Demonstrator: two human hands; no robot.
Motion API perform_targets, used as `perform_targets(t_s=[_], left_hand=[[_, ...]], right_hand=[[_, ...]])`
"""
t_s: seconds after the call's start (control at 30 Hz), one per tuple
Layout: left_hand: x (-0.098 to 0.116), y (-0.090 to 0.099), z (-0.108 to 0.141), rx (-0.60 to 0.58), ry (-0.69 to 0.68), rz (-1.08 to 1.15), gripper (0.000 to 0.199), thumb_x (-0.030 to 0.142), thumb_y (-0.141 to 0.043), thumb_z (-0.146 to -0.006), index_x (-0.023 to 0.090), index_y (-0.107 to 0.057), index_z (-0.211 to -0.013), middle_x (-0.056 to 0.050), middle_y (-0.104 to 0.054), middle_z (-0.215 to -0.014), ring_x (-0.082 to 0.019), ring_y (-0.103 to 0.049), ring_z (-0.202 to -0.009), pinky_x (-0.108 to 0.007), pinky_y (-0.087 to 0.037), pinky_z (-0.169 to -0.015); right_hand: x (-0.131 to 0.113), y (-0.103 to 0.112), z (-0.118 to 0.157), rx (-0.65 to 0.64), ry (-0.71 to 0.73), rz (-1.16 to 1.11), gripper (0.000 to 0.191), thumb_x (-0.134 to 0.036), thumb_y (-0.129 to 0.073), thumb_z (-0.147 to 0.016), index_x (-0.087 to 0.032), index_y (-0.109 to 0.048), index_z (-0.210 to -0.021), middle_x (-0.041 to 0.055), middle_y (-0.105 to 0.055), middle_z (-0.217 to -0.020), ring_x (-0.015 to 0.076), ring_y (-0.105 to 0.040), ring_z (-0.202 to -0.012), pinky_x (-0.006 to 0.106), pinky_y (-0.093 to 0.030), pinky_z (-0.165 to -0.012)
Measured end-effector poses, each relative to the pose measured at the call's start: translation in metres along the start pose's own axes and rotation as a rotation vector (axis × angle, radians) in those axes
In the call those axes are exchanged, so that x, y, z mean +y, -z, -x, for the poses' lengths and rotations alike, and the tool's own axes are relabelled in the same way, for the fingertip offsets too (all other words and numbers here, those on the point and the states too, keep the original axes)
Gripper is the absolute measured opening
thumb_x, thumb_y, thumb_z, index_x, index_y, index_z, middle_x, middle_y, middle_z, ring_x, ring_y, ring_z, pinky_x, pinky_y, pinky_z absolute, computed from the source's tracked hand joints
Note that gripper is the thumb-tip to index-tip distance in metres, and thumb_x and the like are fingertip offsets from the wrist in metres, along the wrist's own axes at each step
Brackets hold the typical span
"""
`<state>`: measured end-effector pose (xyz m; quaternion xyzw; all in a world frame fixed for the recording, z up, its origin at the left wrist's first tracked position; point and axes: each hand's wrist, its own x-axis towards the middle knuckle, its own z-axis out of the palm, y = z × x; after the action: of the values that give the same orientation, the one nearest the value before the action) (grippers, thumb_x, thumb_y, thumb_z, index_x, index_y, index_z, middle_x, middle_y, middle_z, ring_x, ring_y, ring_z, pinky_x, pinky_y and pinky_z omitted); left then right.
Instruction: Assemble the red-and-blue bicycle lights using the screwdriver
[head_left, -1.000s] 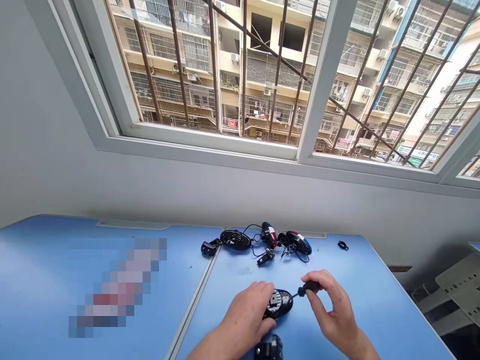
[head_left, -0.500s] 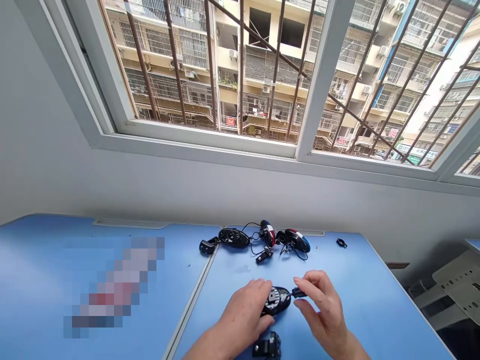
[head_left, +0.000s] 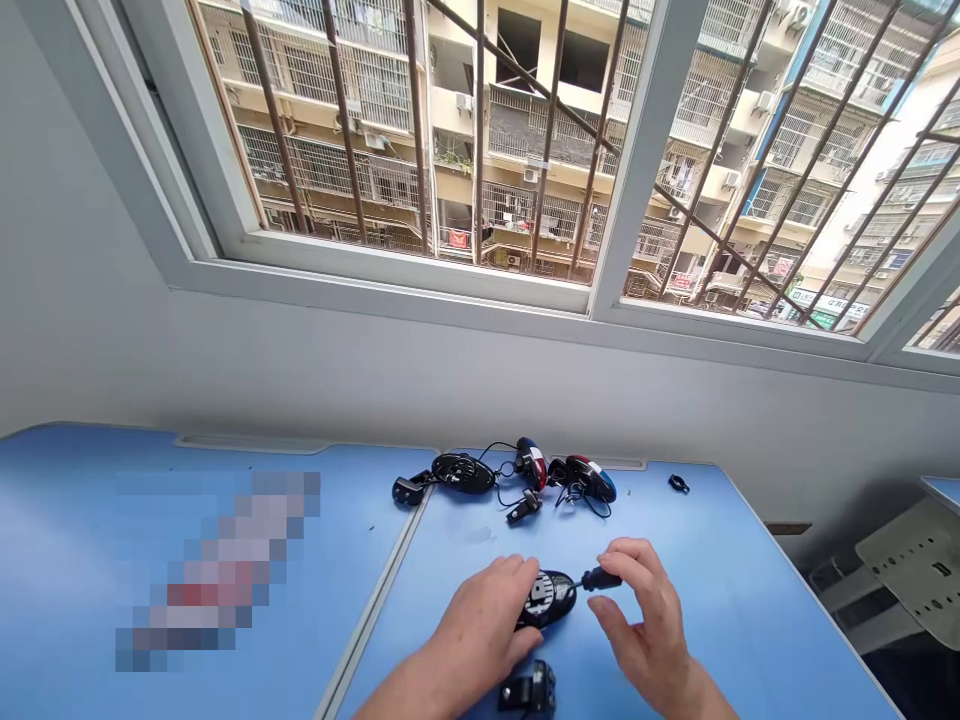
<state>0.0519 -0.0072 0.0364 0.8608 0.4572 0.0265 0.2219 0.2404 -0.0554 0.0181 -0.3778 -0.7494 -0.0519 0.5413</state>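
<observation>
A glossy black oval device (head_left: 553, 595) with a white-striped face lies on the blue table. My left hand (head_left: 491, 615) is wrapped round its left end. A small black screwdriver (head_left: 602, 578) has its thin shaft against the right end of the device. The fingertips of my right hand (head_left: 649, 620) are at its handle, the index finger on top and the thumb apart below it. Just below the device sits a black clamp-like part (head_left: 529, 690), near my left wrist.
Towards the wall lie a black oval device (head_left: 463, 473), two with red, white and blue tops (head_left: 532, 463) (head_left: 591, 479), cables and small black parts (head_left: 410, 489). A black ring (head_left: 679, 484) is at the back right. A blurred patch (head_left: 225, 570) covers the left table.
The screwdriver handle has come up a little and more of its shaft shows. The thumb of my right hand is now further from the handle. The view has shifted slightly.
</observation>
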Motion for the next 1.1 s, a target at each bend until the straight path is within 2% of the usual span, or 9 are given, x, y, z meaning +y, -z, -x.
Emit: perform_targets(t_s=[0.1,0.27,0.37,0.47,0.6,0.67,0.8,0.93,1.1], left_hand=[[-0.0010,-0.0012,-0.0004,0.001,0.003,-0.002,0.023,0.025,-0.062,-0.073,0.023,-0.056,-0.095,-0.004,-0.064,-0.101,-0.026,-0.058,-0.095,-0.031,-0.042,-0.075],[-0.0009,-0.0007,-0.0008,-0.006,0.008,-0.005,0.023,0.024,-0.063,-0.072,0.023,-0.056,-0.094,-0.004,-0.064,-0.100,-0.025,-0.058,-0.094,-0.030,-0.043,-0.075],[-0.0004,-0.0001,-0.0006,-0.005,0.002,-0.008,0.022,0.024,-0.063,-0.072,0.022,-0.056,-0.094,-0.004,-0.064,-0.098,-0.025,-0.059,-0.093,-0.030,-0.043,-0.074],[-0.0010,-0.0005,-0.0005,0.000,-0.006,-0.008,0.023,0.024,-0.064,-0.073,0.022,-0.056,-0.095,-0.004,-0.064,-0.098,-0.026,-0.059,-0.093,-0.031,-0.043,-0.075],[-0.0018,-0.0013,-0.0010,0.005,-0.014,-0.012,0.023,0.025,-0.064,-0.073,0.021,-0.057,-0.095,-0.005,-0.064,-0.098,-0.026,-0.059,-0.092,-0.031,-0.043,-0.074],[-0.0015,-0.0011,-0.0012,0.000,-0.010,-0.016,0.023,0.025,-0.064,-0.073,0.021,-0.057,-0.095,-0.005,-0.064,-0.098,-0.025,-0.059,-0.093,-0.031,-0.043,-0.074],[-0.0002,-0.0003,-0.0013,-0.007,0.002,-0.024,0.024,0.024,-0.063,-0.073,0.022,-0.057,-0.096,-0.004,-0.065,-0.099,-0.025,-0.059,-0.093,-0.030,-0.044,-0.074],[0.0001,0.0004,-0.0016,-0.011,-0.004,-0.019,0.028,0.025,-0.066,-0.073,0.021,-0.057,-0.100,-0.005,-0.065,-0.102,-0.026,-0.059,-0.095,-0.032,-0.044,-0.076],[0.0008,0.0022,-0.0009,-0.024,0.004,-0.017,0.028,0.024,-0.066,-0.073,0.020,-0.058,-0.100,-0.006,-0.064,-0.103,-0.026,-0.059,-0.095,-0.032,-0.045,-0.075]], right_hand=[[0.0020,0.0003,0.0018,0.021,-0.011,0.009,0.030,-0.007,-0.052,-0.087,-0.021,-0.052,-0.113,0.0055,-0.056,-0.084,0.0182,-0.054,-0.073,0.032,-0.050,-0.058],[0.0015,0.0014,0.0029,-0.028,-0.023,-0.060,0.044,0.000,-0.048,-0.084,-0.019,-0.047,-0.123,0.0095,-0.062,-0.097,0.0208,-0.057,-0.086,0.038,-0.053,-0.071],[-0.0006,0.0022,0.0013,-0.057,0.009,-0.072,0.047,0.002,-0.045,-0.084,-0.019,-0.046,-0.126,0.0114,-0.061,-0.103,0.0222,-0.057,-0.092,0.040,-0.053,-0.074],[-0.0007,0.0032,-0.0006,-0.066,0.036,-0.032,0.045,-0.001,-0.048,-0.084,-0.020,-0.047,-0.125,0.0114,-0.058,-0.102,0.0228,-0.055,-0.091,0.039,-0.052,-0.070],[0.0015,0.0041,-0.0026,-0.041,0.031,0.011,0.044,-0.001,-0.052,-0.084,-0.021,-0.050,-0.124,0.0067,-0.054,-0.089,0.0188,-0.052,-0.077,0.033,-0.050,-0.060],[0.0016,0.0044,-0.0037,-0.049,0.049,-0.015,0.046,0.002,-0.049,-0.084,-0.021,-0.050,-0.125,0.0066,-0.056,-0.088,0.0182,-0.052,-0.077,0.033,-0.049,-0.061],[0.0000,0.0047,-0.0047,-0.101,0.095,-0.108,0.052,0.005,-0.043,-0.083,-0.019,-0.047,-0.128,0.0101,-0.059,-0.099,0.0203,-0.056,-0.087,0.037,-0.052,-0.069],[0.0016,0.0039,-0.0017,-0.092,0.065,-0.101,0.047,0.000,-0.048,-0.084,-0.017,-0.046,-0.127,0.0119,-0.060,-0.102,0.0222,-0.056,-0.091,0.039,-0.052,-0.072],[0.0068,0.0045,0.0035,-0.043,-0.024,-0.067,0.040,-0.001,-0.052,-0.084,-0.021,-0.049,-0.119,0.0073,-0.063,-0.095,0.0182,-0.058,-0.080,0.033,-0.052,-0.067]])
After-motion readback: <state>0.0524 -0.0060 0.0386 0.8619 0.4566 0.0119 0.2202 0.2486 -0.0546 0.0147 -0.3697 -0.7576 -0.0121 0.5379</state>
